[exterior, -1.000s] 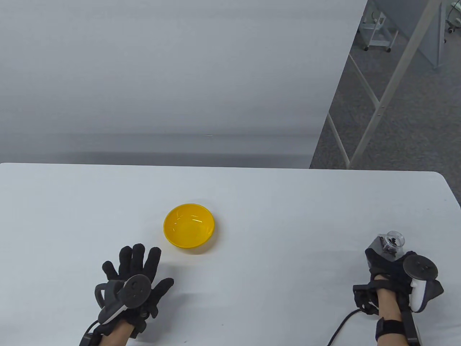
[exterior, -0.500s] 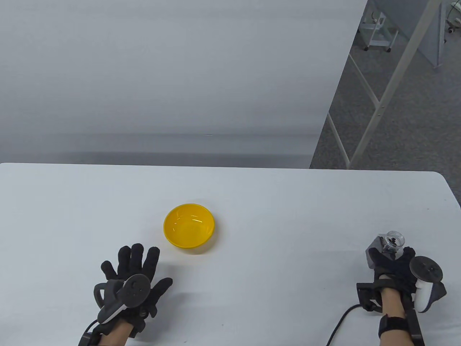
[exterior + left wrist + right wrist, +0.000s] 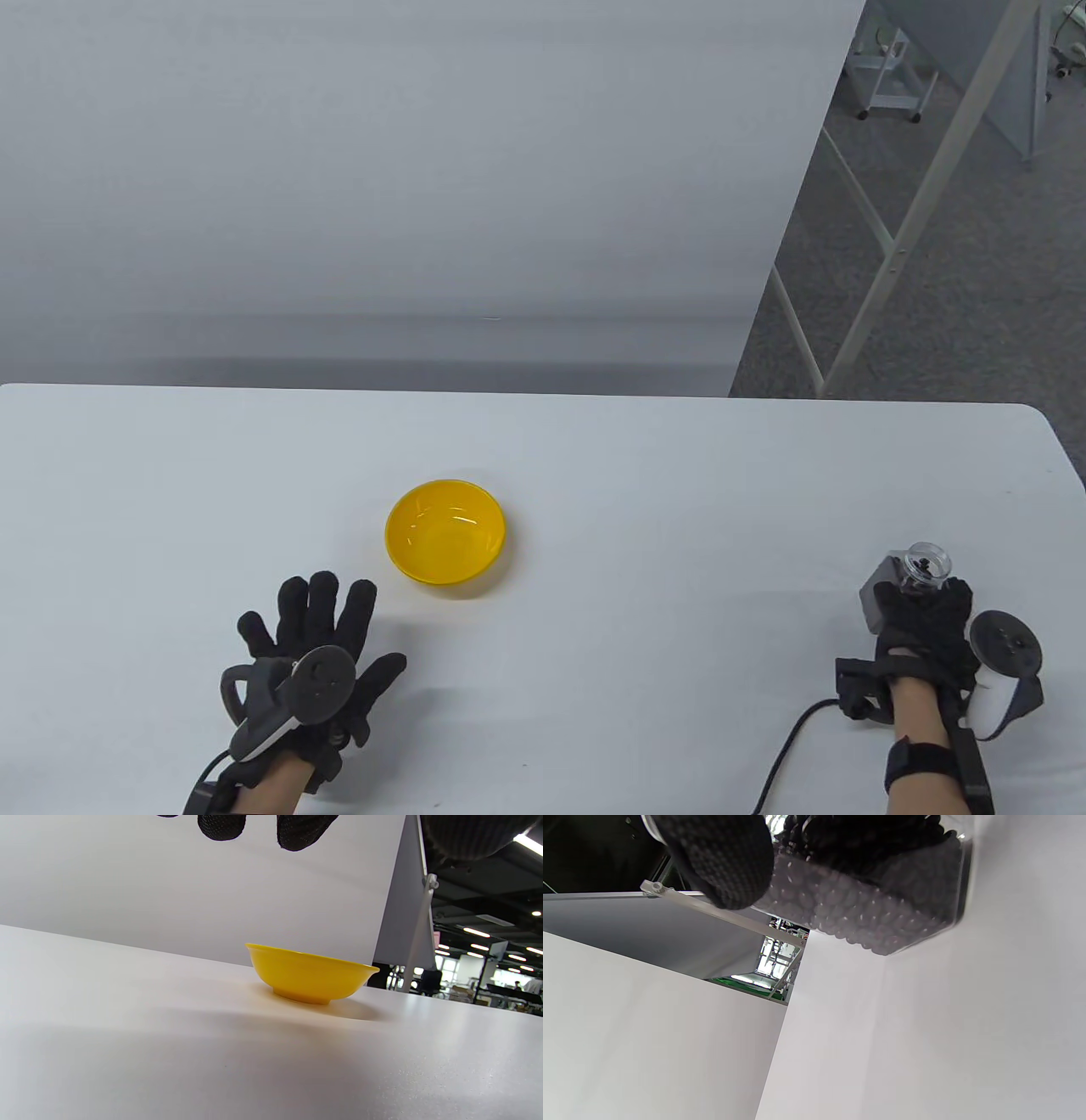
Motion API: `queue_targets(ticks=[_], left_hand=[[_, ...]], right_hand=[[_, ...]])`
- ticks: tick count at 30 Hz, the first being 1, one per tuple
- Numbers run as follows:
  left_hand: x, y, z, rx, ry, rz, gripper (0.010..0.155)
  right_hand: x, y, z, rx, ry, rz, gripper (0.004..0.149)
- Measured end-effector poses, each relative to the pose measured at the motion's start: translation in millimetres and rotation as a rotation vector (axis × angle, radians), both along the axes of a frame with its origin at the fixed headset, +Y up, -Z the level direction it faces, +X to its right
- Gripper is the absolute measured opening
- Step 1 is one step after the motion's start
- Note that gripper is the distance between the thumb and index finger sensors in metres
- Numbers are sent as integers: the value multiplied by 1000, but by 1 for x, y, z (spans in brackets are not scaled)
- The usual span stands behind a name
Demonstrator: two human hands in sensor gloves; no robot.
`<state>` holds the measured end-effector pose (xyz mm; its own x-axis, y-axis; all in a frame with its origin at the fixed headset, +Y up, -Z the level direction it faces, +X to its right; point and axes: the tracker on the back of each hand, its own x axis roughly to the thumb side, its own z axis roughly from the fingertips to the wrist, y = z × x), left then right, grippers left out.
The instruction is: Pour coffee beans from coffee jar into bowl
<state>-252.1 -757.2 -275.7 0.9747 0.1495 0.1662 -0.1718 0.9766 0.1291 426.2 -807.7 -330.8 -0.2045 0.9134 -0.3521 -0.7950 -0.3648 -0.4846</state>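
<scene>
A yellow bowl (image 3: pixel 445 532) stands on the white table (image 3: pixel 645 509), and it looks empty. It also shows in the left wrist view (image 3: pixel 309 974). My left hand (image 3: pixel 327 624) rests flat on the table near the bowl, below and left of it, with fingers spread and nothing in it. My right hand (image 3: pixel 920 607) grips a clear coffee jar (image 3: pixel 912 573) of dark beans at the table's right side, the open mouth facing up. In the right wrist view the jar (image 3: pixel 865 895) is close, with a gloved finger (image 3: pixel 721 861) across it.
The table's right edge lies close to my right hand. A white panel (image 3: pixel 407 170) stands behind the table. Metal frame legs (image 3: pixel 891 246) and grey floor lie beyond at the right. A cable (image 3: pixel 785 755) trails from my right wrist.
My right hand has rolled on the jar, its tracker swinging out to the right, and its fingers now cover more of the jar. The left hand and bowl have not moved.
</scene>
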Motion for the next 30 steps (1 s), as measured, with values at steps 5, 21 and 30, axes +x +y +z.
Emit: queue_targets(ticks=[5, 21, 30], left_hand=[[0, 0, 0, 2, -4, 3, 91], [2, -1, 3, 19, -29, 23, 91], [2, -2, 4, 17, -38, 73, 91]], right_hand=[[-5, 8, 2, 36, 0, 48, 89], [-26, 40, 16, 168, 59, 186, 88], [-51, 69, 24, 269, 134, 249, 88]])
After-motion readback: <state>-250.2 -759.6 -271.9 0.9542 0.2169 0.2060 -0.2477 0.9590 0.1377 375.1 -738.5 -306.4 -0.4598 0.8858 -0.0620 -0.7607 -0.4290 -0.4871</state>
